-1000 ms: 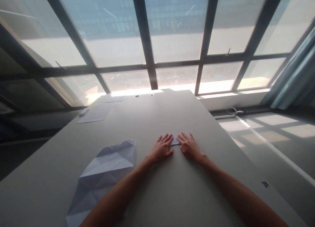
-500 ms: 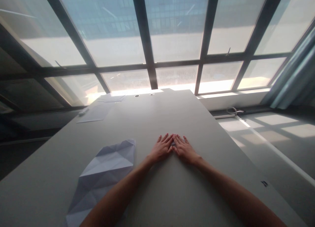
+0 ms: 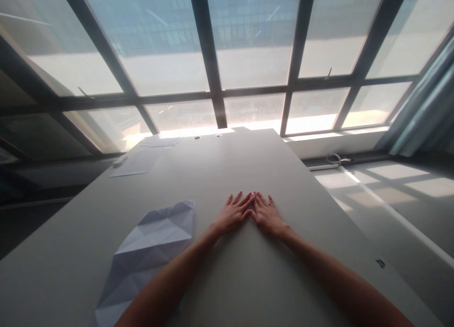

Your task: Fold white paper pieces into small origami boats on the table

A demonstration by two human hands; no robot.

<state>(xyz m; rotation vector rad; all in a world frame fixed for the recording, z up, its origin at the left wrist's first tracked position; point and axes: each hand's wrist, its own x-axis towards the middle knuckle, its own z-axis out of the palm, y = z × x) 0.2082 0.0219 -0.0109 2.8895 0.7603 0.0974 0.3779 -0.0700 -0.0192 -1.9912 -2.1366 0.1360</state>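
My left hand [image 3: 234,212] and my right hand [image 3: 266,213] lie flat side by side on the grey table [image 3: 227,166], fingers stretched out and fingertips touching. Both press down on a small folded piece of paper that they cover completely, so it cannot be seen now. A larger creased white paper sheet [image 3: 149,251] lies on the table to the left of my left forearm.
Flat paper sheets [image 3: 136,164] lie at the far left corner of the table, near two cable holes [image 3: 197,138]. Beyond the table is a large window with dark frames. To the right the table edge drops to a sunlit floor; a curtain [image 3: 422,114] hangs at far right.
My right hand slid left until its fingers met my left hand. The small folded paper, visible between the hands a second ago, is now hidden under them.
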